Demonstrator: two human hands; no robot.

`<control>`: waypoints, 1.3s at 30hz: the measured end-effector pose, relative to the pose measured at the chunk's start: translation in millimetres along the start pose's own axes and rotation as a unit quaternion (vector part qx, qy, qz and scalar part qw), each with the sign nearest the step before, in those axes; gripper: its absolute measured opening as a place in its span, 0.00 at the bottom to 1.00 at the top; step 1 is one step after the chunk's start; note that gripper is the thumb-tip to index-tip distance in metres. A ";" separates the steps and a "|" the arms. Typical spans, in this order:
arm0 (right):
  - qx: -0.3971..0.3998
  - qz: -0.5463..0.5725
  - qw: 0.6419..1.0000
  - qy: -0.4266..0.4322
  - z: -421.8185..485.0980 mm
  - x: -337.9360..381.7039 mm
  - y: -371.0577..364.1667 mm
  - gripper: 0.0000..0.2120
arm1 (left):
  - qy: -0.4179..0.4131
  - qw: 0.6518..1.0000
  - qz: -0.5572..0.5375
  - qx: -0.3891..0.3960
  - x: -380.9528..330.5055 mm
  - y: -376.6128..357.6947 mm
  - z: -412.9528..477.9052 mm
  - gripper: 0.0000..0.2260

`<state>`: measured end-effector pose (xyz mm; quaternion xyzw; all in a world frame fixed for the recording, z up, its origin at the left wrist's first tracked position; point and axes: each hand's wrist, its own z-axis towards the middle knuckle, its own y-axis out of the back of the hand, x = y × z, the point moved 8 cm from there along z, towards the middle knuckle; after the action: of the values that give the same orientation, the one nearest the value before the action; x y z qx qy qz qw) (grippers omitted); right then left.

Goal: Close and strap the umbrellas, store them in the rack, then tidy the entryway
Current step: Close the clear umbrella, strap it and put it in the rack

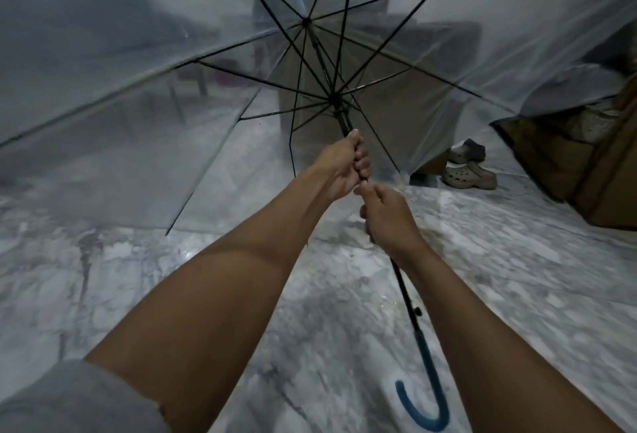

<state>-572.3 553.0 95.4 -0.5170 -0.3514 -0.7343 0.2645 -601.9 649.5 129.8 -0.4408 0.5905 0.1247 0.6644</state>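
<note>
Clear umbrella (320, 60) fully open, canopy spread across the upper view, tip pointing away from the person; blue hooked handle (425, 384) hangs low near the body, above the marble floor (172, 277).

Left hand (341, 167): fingers curled tight round the shaft just below the black runner (343, 119); judged to be placed there so it can pull the runner down and fold the ribs.

Right hand (389, 222): closed round the shaft just behind the left, the two nearly touching; judged to be the anchor hand, holding the shaft steady so the pull acts on the runner and not on the whole umbrella.

Both arms stretched forward; this probably keeps the wide canopy off the body while it folds.

Step in hand: closing, at its very start; ribs at full stretch, no strap visible, rack not in view.

Second umbrella (568, 163), brown, lies open on the floor at right; judged to be next in the queue. Pair of clogs (468, 170) beside it, near the clear canopy's edge; likely part of the tidying. A pale box shows blurred through the canopy; cannot tell more.

Risk: canopy edge sits close to the clogs and may brush them while folding.
</note>
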 end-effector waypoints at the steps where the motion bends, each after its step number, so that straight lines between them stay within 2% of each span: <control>1: 0.004 0.008 1.000 -0.006 -2.3 -1.8 -3.4 0.13 | -0.002 1.000 0.001 -0.005 -0.1 4.0 3.8 0.17; 4: 0.043 0.008 0.999 -0.017 -14.7 -16.8 -15.9 0.10 | -0.010 1.000 -0.002 -0.017 -8.0 19.9 12.1 0.17; 8: 0.135 0.052 0.985 -0.099 -45.4 -51.6 -32.9 0.17 | -0.032 0.998 -0.030 -0.034 -25.7 52.4 17.4 0.17; 10: 0.122 0.049 0.987 -0.093 -48.2 -54.7 -34.2 0.19 | -0.037 0.997 -0.047 -0.046 -28.4 62.8 18.2 0.17; 14: 0.049 -0.072 0.996 -0.001 -27.2 -31.6 -22.4 0.21 | -0.064 0.994 -0.069 -0.047 -31.4 55.0 15.4 0.16; 17: 0.007 -0.092 0.995 0.026 0.0 -8.4 -6.3 0.20 | -0.032 0.999 -0.037 -0.013 -12.6 28.3 5.8 0.15; 20: -0.002 -0.061 0.998 0.026 13.6 -0.7 -6.1 0.18 | -0.003 0.999 -0.033 0.022 2.3 14.2 5.2 0.15; 25: 0.061 0.032 0.998 -0.015 -4.8 -12.1 -31.5 0.11 | -0.018 0.998 -0.057 0.005 -7.6 38.2 10.4 0.16; 27: 0.117 0.035 0.992 -0.019 -16.7 -19.1 -37.5 0.12 | -0.029 0.998 -0.061 -0.013 -15.8 49.5 11.3 0.17; 30: 0.199 0.052 0.975 -0.087 -39.9 -40.9 -35.4 0.18 | -0.038 0.995 -0.090 -0.031 -29.8 65.2 14.0 0.18; 32: 0.230 0.070 0.963 -0.125 -52.8 -45.8 -33.4 0.18 | -0.048 0.993 -0.103 -0.039 -36.5 74.7 14.8 0.19; 35: 0.199 0.102 0.965 -0.140 -53.6 -44.4 -30.2 0.19 | -0.057 0.989 -0.121 -0.061 -41.1 86.0 15.8 0.18; 39: 0.159 0.086 0.976 -0.123 -51.8 -37.7 -28.2 0.20 | -0.070 0.987 -0.125 -0.079 -45.7 81.6 9.3 0.17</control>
<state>-610.9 530.3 41.6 -0.5831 -0.4473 -0.5746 0.3602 -664.1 719.9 134.1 -0.5522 0.4710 0.1178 0.6777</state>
